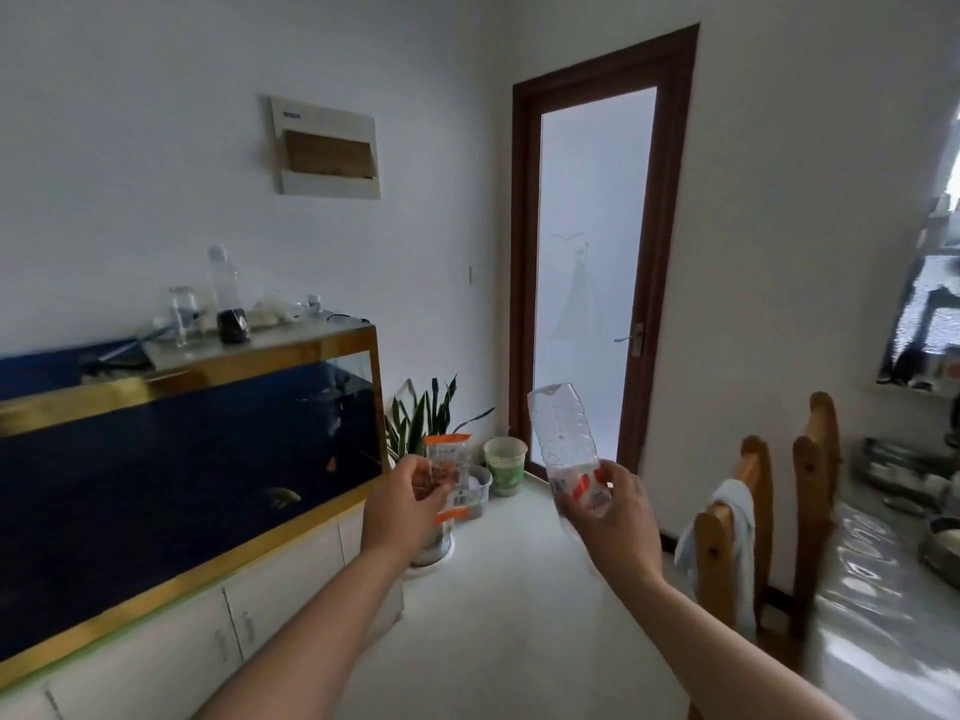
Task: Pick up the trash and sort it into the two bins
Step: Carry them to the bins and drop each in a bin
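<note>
Nearest me are my two forearms, both raised. My left hand (400,504) has its fingers (423,472) pinching one orange-and-clear wrapper (451,472), held up beside the fish tank (182,449). My right hand (615,517) has its fingers closed around one clear plastic bottle (563,441), base up (label near my palm). Behind them stand one green paper cup (506,466) and one plant (426,418). Two wooden chairs (769,517) edge the right; open floor (509,615) runs between.
</note>
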`<control>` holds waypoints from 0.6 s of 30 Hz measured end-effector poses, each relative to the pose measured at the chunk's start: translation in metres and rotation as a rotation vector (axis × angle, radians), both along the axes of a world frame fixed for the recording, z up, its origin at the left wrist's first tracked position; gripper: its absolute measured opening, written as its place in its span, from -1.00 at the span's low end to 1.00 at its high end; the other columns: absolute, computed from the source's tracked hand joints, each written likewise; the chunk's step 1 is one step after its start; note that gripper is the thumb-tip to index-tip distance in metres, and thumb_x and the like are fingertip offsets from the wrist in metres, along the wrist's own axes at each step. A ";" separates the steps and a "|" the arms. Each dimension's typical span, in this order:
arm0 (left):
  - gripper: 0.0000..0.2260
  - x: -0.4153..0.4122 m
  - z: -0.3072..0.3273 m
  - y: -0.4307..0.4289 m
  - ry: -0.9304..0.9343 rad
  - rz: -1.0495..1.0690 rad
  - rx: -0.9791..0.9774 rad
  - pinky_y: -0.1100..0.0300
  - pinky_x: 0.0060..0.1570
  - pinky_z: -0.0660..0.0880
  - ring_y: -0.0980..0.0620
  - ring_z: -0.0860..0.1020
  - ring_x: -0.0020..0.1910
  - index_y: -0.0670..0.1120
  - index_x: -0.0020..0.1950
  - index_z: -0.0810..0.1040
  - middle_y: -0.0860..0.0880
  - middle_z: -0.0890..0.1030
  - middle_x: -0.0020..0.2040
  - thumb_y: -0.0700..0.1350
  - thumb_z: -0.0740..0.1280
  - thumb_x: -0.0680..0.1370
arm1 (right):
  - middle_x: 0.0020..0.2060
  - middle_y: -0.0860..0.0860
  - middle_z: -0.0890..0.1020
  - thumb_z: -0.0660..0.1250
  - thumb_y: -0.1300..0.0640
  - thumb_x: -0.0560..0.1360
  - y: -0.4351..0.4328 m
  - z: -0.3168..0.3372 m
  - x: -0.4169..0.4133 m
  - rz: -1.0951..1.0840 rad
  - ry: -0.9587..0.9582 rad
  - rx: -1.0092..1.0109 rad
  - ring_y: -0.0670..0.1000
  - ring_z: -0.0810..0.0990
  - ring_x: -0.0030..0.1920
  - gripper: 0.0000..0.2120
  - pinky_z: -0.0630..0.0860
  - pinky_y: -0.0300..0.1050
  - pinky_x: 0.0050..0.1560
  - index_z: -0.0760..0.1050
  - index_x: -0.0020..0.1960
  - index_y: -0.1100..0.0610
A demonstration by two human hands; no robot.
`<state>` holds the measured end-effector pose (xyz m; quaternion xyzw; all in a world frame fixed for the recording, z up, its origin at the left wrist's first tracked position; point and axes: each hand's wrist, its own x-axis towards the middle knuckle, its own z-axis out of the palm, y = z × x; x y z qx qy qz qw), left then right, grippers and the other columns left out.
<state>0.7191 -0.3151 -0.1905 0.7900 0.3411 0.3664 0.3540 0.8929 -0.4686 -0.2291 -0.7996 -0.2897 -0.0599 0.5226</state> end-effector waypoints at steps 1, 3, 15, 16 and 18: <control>-0.84 0.016 0.001 0.016 0.011 -0.004 0.007 0.03 -0.04 0.58 0.01 0.60 -0.11 -0.09 -0.02 0.53 -0.01 0.64 -0.13 -0.10 0.42 0.46 | 0.15 -0.02 0.49 0.41 -0.28 0.31 0.016 0.000 0.018 0.000 0.002 -0.004 0.01 0.54 0.03 -0.35 0.57 0.05 0.01 0.35 0.27 -0.01; -0.83 0.047 0.005 0.047 0.042 -0.018 0.027 0.07 -0.04 0.57 0.03 0.60 -0.10 -0.08 -0.01 0.53 0.01 0.64 -0.12 -0.08 0.42 0.46 | 0.15 -0.04 0.48 0.41 -0.26 0.32 0.046 0.003 0.054 -0.005 0.001 -0.016 0.00 0.53 0.02 -0.36 0.54 0.01 0.00 0.35 0.28 0.00; -0.84 0.211 -0.004 0.195 0.048 -0.033 0.001 0.22 -0.16 0.53 0.08 0.58 -0.15 -0.04 -0.07 0.49 0.09 0.58 -0.18 -0.02 0.42 0.46 | -0.01 -0.05 0.47 0.42 -0.26 0.32 0.176 -0.008 0.216 -0.064 0.048 -0.017 -0.01 0.51 -0.08 -0.40 0.51 -0.04 -0.11 0.39 0.22 0.04; -0.83 0.228 -0.006 0.207 0.044 -0.040 0.001 0.29 -0.21 0.49 0.09 0.57 -0.16 -0.05 -0.06 0.49 0.09 0.58 -0.19 -0.02 0.41 0.46 | -0.02 -0.05 0.48 0.41 -0.27 0.32 0.187 -0.011 0.229 -0.073 0.051 -0.018 -0.01 0.51 -0.08 -0.39 0.51 -0.04 -0.10 0.39 0.22 0.04; -0.81 0.262 -0.009 0.232 0.031 -0.058 0.008 0.36 -0.28 0.43 0.12 0.56 -0.21 -0.07 -0.06 0.51 0.09 0.59 -0.19 0.00 0.41 0.46 | -0.02 -0.04 0.49 0.42 -0.25 0.31 0.209 -0.016 0.257 -0.091 0.050 -0.007 -0.01 0.51 -0.08 -0.41 0.50 -0.03 -0.09 0.41 0.20 0.05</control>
